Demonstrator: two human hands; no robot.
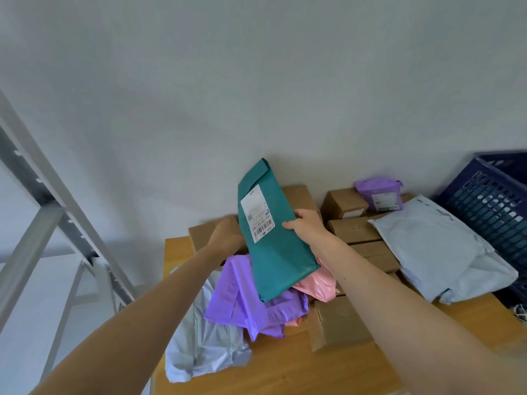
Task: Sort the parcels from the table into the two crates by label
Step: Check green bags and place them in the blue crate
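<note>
We hold the green parcel (pixel 273 238) up over the pile (pixel 245 297) on the table (pixel 285 374). Our right hand (pixel 306 223) pinches its 3 o'clock edge. Our left hand (pixel 228 233) sits at 9 o'clock, fingers hidden, so we cannot tell its grip.

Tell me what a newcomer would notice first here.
A teal parcel is raised at centre, its white label facing the camera, the right hand gripping one edge and the left hand at the other. Beneath it a purple mailer and a pink mailer lie heaped among cardboard boxes on the wooden table, with a blue crate at far right.
</note>
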